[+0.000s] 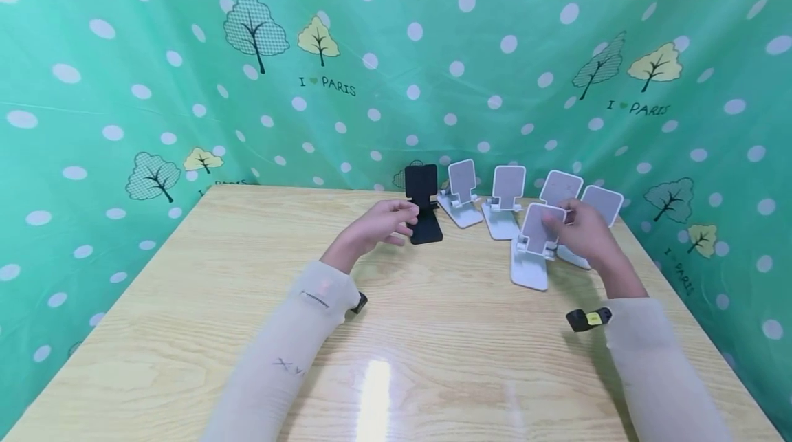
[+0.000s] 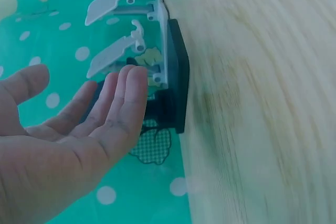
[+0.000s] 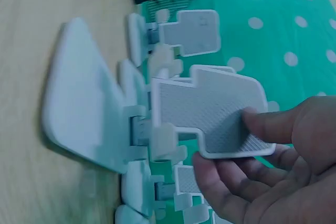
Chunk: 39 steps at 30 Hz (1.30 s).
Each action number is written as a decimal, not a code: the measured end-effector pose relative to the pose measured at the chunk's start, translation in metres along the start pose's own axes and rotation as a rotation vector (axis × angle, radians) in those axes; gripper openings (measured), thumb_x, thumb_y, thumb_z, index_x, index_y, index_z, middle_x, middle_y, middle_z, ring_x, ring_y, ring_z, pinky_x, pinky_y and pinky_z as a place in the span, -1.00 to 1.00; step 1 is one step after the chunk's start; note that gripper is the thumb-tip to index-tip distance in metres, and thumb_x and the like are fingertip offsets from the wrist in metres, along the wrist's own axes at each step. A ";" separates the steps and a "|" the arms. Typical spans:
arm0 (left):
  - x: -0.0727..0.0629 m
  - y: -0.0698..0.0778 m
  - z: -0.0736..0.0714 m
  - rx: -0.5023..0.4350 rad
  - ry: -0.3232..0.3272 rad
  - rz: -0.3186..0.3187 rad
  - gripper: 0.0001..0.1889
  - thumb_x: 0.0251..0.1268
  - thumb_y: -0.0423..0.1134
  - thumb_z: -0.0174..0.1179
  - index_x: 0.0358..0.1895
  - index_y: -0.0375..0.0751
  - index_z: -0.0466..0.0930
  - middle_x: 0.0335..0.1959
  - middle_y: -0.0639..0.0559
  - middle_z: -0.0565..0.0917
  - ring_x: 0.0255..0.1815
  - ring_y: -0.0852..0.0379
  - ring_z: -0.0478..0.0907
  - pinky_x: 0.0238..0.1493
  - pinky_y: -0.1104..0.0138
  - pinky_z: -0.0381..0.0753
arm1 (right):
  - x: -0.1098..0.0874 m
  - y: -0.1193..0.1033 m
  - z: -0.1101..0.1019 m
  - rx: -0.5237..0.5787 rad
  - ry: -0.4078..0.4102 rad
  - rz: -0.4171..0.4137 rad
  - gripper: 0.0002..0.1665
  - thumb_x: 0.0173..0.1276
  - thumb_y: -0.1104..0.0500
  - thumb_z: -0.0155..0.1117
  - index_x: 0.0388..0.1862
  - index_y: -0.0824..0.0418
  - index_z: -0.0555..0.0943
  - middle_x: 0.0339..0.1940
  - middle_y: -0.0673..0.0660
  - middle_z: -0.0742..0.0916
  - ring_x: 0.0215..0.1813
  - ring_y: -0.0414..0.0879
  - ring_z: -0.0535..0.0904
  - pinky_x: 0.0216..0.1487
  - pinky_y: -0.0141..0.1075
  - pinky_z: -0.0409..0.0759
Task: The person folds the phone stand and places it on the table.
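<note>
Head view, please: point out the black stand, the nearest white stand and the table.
Black stand [image 1: 422,185]: head view, on its upper panel.
Nearest white stand [image 1: 535,236]: head view, on its gray panel.
Table [image 1: 216,277]: head view, on bare wood at left.

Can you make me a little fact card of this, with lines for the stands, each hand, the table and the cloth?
White stands: five, grey faces
Black stand: one, leftmost in head view
Left hand: fingers extended by the black stand; touching unclear
Right hand: pinches the front white stand
Table: light wood
Cloth: green, pale dots, trees
</note>
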State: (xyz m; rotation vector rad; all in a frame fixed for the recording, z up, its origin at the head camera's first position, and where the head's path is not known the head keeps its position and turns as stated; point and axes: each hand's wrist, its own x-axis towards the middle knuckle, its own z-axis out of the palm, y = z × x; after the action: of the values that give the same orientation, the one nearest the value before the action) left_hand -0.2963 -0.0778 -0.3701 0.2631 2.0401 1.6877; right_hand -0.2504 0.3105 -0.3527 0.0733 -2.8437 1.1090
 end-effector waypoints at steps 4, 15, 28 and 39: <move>0.003 0.003 0.005 -0.013 -0.009 0.002 -0.45 0.64 -0.01 0.03 0.50 -0.22 0.30 0.43 -0.32 0.42 0.38 -0.29 0.45 0.32 -0.07 0.58 | 0.002 0.000 -0.004 0.151 -0.077 0.073 -0.53 0.61 0.21 0.13 0.30 0.51 0.35 0.13 0.50 0.56 0.03 0.21 0.62 -0.05 -0.11 0.79; 0.012 0.007 0.018 -0.087 -0.033 -0.020 -0.45 0.63 -0.06 0.04 0.50 -0.28 0.29 0.41 -0.33 0.44 0.36 -0.30 0.47 0.27 -0.04 0.62 | 0.004 -0.012 0.000 0.306 -0.113 0.077 -0.53 0.62 0.21 0.10 0.33 0.47 0.30 0.06 0.32 0.55 -0.11 -0.19 0.60 -0.05 -0.30 0.74; 0.026 0.010 0.043 -0.207 -0.013 -0.073 -0.52 0.60 -0.09 0.09 0.41 -0.26 0.35 0.38 -0.31 0.49 0.26 -0.27 0.55 0.28 -0.07 0.61 | 0.011 -0.049 0.015 0.409 -0.113 0.025 -0.65 0.61 0.19 0.13 0.21 0.36 0.38 -0.01 0.17 0.55 -0.08 -0.17 0.58 0.00 -0.25 0.72; 0.027 0.002 0.040 -0.403 0.005 -0.133 -0.45 0.61 -0.14 0.06 0.52 -0.25 0.26 0.48 -0.32 0.38 0.36 -0.31 0.45 0.37 -0.10 0.52 | 0.024 -0.097 0.035 0.523 -0.094 0.010 -0.72 0.61 0.19 0.14 0.18 0.27 0.42 0.11 0.20 0.59 0.07 -0.05 0.57 0.15 -0.12 0.63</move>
State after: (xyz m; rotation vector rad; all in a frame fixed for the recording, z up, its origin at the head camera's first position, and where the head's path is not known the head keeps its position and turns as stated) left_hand -0.3014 -0.0305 -0.3794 -0.0119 1.6311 1.9624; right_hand -0.2692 0.2148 -0.3110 0.1485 -2.5473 1.8626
